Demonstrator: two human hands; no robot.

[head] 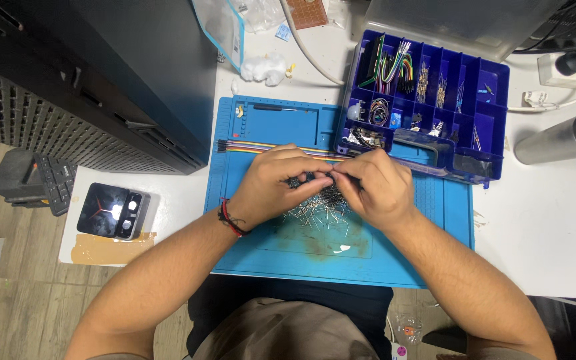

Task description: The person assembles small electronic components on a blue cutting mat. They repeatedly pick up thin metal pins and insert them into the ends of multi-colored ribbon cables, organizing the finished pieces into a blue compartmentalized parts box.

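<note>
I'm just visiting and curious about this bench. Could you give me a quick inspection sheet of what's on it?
Surface: white table with a blue work mat.
Job's things: pile of small metal-legged components on the mat; blue compartment box of parts, lid open.
Clutter: white wad, steel cylinder, small black device.
Hands: left hand and right hand meet over the pile, pinching something small.
Cables: rainbow ribbon cable; white cable.
Surroundings: black computer case, wood floor.

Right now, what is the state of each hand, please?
Left hand: closed, pinching a small dark component.
Right hand: closed, fingertips pinching the same component.
</note>
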